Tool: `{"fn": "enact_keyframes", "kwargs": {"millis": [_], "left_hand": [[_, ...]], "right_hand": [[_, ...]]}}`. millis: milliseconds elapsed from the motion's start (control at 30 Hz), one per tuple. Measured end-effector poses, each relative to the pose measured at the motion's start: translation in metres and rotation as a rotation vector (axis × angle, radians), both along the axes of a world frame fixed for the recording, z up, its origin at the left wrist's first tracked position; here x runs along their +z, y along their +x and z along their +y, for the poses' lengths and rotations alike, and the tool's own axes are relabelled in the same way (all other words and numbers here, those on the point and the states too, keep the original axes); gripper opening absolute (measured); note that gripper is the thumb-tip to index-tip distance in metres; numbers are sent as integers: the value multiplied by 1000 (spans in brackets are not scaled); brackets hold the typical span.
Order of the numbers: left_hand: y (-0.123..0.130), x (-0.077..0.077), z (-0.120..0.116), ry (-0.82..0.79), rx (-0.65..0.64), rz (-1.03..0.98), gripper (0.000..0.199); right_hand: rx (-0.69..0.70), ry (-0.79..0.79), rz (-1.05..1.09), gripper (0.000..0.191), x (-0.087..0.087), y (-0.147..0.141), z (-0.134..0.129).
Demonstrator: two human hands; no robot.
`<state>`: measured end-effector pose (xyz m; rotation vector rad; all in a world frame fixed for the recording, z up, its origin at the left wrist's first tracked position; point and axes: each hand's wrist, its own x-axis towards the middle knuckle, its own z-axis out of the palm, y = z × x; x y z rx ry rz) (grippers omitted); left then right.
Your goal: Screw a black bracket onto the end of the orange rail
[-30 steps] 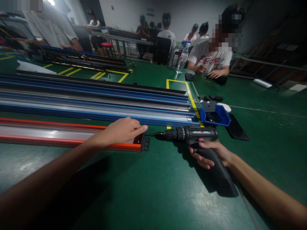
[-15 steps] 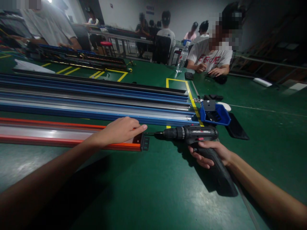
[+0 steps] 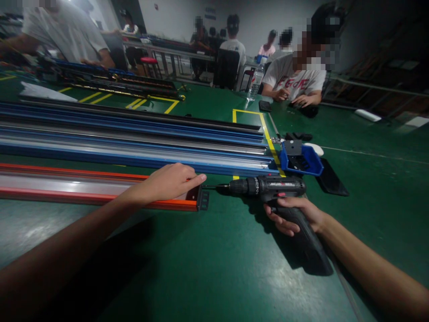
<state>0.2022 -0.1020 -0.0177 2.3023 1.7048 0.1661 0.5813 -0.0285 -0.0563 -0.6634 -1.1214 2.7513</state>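
My right hand [image 3: 298, 217] is wrapped round the grip of a black cordless drill [image 3: 281, 185], which points left. Its long bit [image 3: 214, 186] meets the black end plate [image 3: 203, 200] on the near right end of an orange-edged metal rail [image 3: 77, 185]. My left hand [image 3: 176, 181] is closed over that same rail just short of the plate, thumb stretched toward the bit's tip. The other fingers of this hand are mostly hidden behind its back. A screw at the tip cannot be made out.
Several blue and black rails [image 3: 140, 147] lie side by side beyond the orange one. A blue parts bin [image 3: 313, 165] holds black pieces, beside a dark flat phone-like slab [image 3: 331, 178]. Farther back stand a water bottle [image 3: 255, 82] and a seated co-worker [image 3: 291, 76].
My hands, the drill and the orange rail hold nearly the same position. At far left, a co-worker's arm has shifted outward to the left.
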Motion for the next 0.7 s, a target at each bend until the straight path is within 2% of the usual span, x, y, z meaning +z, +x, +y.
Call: {"fn": "enact_keyframes", "kwargs": {"millis": [700], "left_hand": [[0,-1,0,3,4,-20,66]], "right_hand": [[14,8,13,32,0,0,0]]}}
